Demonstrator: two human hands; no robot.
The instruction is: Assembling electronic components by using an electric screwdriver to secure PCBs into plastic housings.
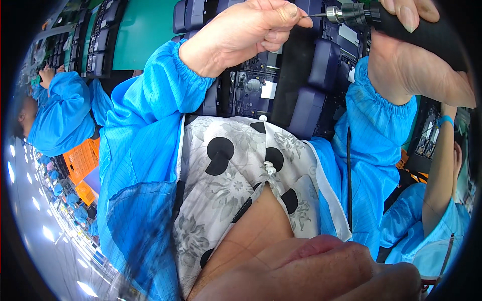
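Note:
My right hand (409, 65) is wrapped round a black electric screwdriver (354, 15) at the upper right, its knurled collar and metal chuck pointing left. From the chuck a thin bit (319, 15) reaches to the fingertips of my left hand (251, 32). Those fingers are pinched together at the bit's tip; whatever tiny thing lies between them is too small to make out. Below and behind both hands are dark trays holding circuit boards (253, 88), with dark blue plastic blocks (324, 65) along them.
A green mat (143, 35) lies at the upper left beside more dark trays (103, 47). One co-worker in a blue smock (65, 113) is at the left, near an orange crate (80, 158); another person's arm (439, 165) shows at the right. A black cable (349, 175) hangs by my right sleeve.

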